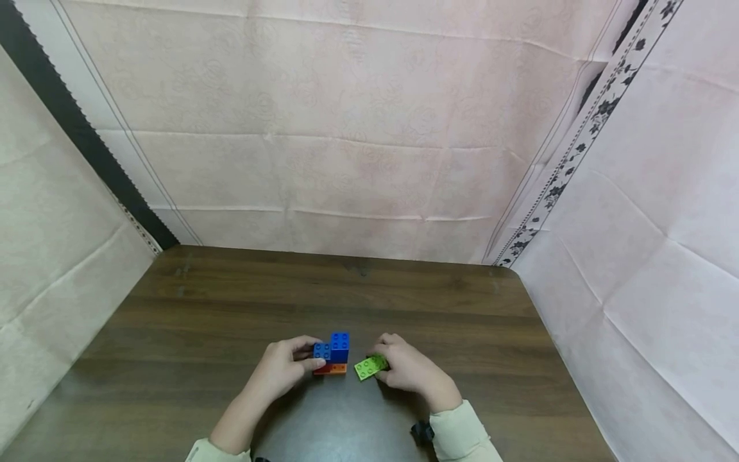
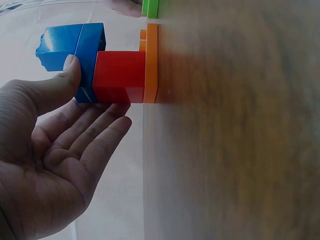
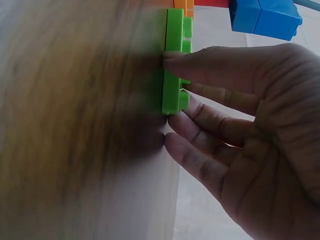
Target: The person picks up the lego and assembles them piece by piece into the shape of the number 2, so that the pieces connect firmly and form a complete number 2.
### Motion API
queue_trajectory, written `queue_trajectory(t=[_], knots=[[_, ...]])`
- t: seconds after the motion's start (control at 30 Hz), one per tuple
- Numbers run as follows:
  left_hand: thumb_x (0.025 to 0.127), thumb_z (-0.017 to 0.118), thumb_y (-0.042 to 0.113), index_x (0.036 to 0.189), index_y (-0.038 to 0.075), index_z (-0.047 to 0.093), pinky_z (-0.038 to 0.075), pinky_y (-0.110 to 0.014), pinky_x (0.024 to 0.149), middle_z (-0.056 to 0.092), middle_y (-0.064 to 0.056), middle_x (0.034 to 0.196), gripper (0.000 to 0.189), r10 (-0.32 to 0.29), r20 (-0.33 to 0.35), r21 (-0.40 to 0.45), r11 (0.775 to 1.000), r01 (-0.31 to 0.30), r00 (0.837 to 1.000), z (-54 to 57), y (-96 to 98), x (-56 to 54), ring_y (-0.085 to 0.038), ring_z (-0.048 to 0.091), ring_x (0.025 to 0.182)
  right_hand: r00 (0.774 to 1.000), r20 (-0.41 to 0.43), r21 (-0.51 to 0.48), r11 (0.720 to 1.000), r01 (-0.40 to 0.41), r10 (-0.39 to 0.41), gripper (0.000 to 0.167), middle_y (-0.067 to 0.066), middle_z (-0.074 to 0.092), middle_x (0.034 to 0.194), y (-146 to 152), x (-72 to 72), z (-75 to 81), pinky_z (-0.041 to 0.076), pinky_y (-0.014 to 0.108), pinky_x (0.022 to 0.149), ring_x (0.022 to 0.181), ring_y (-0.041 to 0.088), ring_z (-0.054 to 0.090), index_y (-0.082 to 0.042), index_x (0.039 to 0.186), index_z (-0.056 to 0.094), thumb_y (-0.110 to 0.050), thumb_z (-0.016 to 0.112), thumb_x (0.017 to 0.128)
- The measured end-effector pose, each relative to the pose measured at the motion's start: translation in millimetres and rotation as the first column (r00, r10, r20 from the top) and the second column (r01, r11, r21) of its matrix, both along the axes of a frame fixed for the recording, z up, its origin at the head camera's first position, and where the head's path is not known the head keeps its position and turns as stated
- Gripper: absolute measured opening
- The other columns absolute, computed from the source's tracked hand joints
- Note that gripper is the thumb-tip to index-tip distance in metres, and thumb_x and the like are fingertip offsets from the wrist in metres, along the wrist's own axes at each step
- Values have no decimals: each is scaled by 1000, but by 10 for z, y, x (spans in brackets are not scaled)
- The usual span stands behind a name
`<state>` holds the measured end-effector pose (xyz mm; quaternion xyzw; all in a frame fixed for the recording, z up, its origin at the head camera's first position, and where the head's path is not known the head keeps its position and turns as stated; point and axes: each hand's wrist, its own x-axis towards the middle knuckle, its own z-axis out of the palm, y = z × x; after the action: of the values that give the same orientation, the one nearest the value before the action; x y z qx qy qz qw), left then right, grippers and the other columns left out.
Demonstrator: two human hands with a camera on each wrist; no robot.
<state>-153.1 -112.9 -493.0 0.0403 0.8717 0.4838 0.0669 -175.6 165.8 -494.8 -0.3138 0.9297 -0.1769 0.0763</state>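
A small stack of toy building bricks stands on the table: a thin orange brick (image 2: 152,65) at the bottom, a red brick (image 2: 120,77) on it, then a flat blue brick (image 2: 91,60) with a taller blue brick (image 1: 340,346) above one end. My left hand (image 1: 283,369) pinches the stack's left end, thumb on the flat blue brick and fingers behind. Right of the stack, a thin green brick (image 1: 369,366) lies studs up on the table, apart from it. My right hand (image 1: 401,366) pinches the green brick's right part between thumb and fingers.
The brown wooden table (image 1: 260,289) spreads around both hands. A pale patterned cloth (image 1: 346,128) hangs behind it, with more cloth (image 1: 652,269) at the right and left sides. A black strap (image 1: 423,432) is at the right wrist.
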Motion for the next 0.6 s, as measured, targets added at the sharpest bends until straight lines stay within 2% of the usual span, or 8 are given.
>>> queue_trajectory(t=[0.27,0.6], knots=[[85,82,27,107,22,75,57,-45,84,73,-2,107,23,2,3,-8,1000,-2,1000,6,-4,3,-20,70,99,998,61,-34,999,19,-17,29,-9,59,98,32,-8,-7,49,26,78,85,8,54,-14,110,70,-29,79,87],[86,82,26,108,24,75,56,-46,86,73,-1,107,23,7,14,-13,1000,-6,1000,2,-4,10,-20,70,100,993,114,-100,995,2,10,25,-12,63,99,50,-16,14,50,23,76,86,9,59,-16,110,71,-31,76,90]])
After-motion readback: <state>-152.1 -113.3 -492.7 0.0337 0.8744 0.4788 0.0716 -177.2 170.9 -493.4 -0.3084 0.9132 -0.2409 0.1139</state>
